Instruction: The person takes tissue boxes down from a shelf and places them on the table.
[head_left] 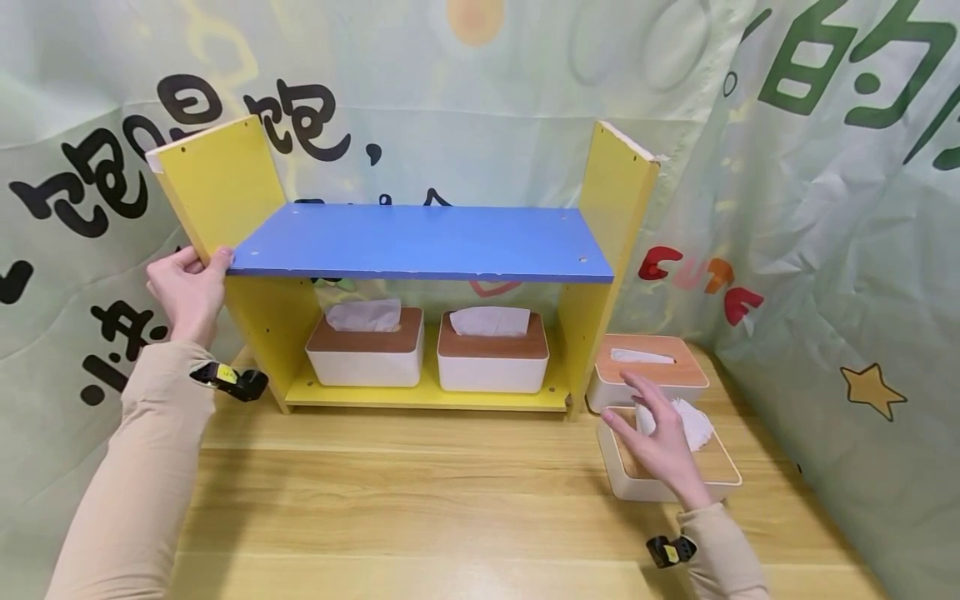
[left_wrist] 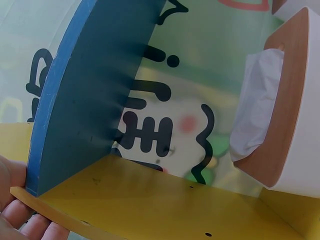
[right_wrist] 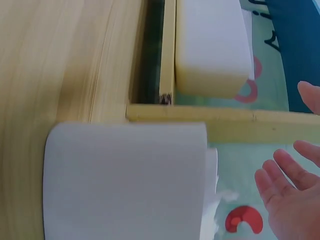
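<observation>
My left hand [head_left: 187,287] grips the left side panel of a yellow and blue shelf [head_left: 420,242], at the end of its blue board. In the left wrist view, the fingers [left_wrist: 37,227] curl round the yellow panel's edge and the thumb lies by the blue board. Above the front right tissue box [head_left: 678,492], my right hand [head_left: 660,442] is held with spread fingers and nothing in it. That box is white with a wooden lid, a crumpled tissue sticking out. Behind it, against the shelf's right side, stands another tissue box [head_left: 690,367].
Two more tissue boxes, a left one [head_left: 367,367] and a right one [head_left: 491,375], sit on the shelf's yellow bottom board. The shelf stands on a wooden table [head_left: 420,508]. Printed fabric [head_left: 480,108] hangs close behind and along the right side.
</observation>
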